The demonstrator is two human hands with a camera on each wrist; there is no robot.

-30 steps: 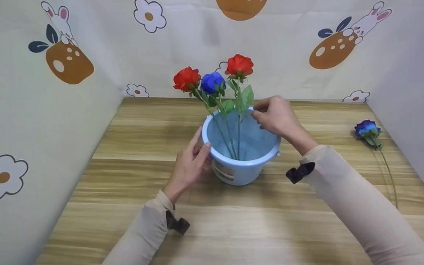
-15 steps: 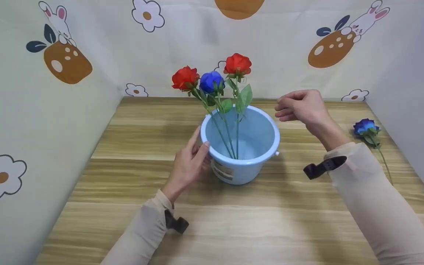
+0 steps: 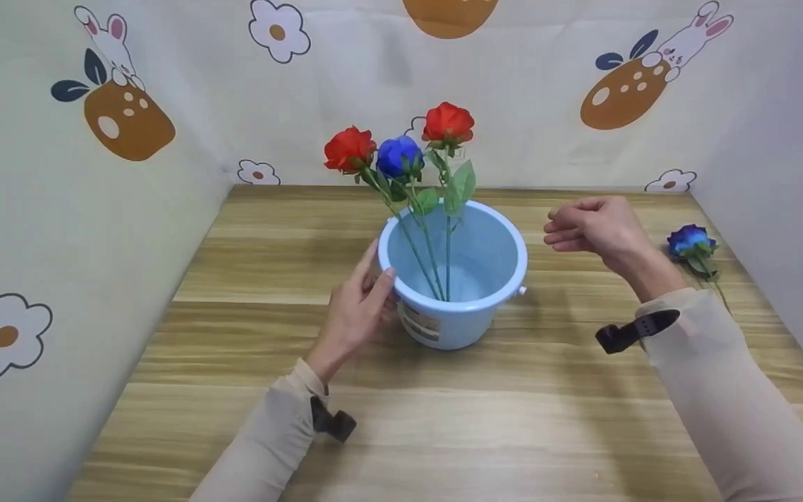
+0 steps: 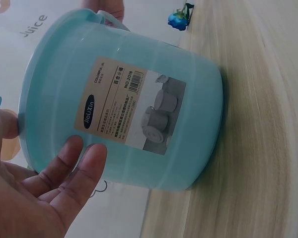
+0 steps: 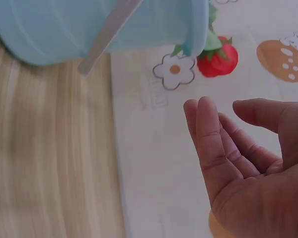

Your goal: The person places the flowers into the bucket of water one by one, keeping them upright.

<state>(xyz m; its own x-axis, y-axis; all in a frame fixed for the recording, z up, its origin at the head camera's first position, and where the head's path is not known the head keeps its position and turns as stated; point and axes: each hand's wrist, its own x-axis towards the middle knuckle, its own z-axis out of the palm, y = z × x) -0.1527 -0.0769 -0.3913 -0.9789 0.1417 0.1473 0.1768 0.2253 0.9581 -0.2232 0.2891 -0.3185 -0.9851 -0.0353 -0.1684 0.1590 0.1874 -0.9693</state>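
Observation:
A light blue plastic bucket (image 3: 461,324) stands upright on the wooden table. My left hand (image 3: 353,314) holds its left side, thumb at the rim and fingers against the outer wall. In the left wrist view the fingertips (image 4: 93,156) lie beside the paper label (image 4: 131,104). Leaning inside the bucket are a red rose (image 3: 349,150), a blue rose (image 3: 400,157) and a second red rose (image 3: 448,123), stems down. To the right of the bucket my right hand (image 3: 600,226) is in the air, holding nothing, its fingers loosely bent and thumb apart from them.
A blue-purple rose (image 3: 692,242) lies on the table (image 3: 457,432) at the right, its stem partly hidden behind my right forearm. Patterned cloth walls (image 3: 527,97) enclose the back and both sides. The bucket's handle (image 5: 107,39) hangs down its side.
My right hand has left the bucket's rim beside the right red rose and moved right, then slightly down. My left hand keeps its hold on the bucket; the roses stay in place.

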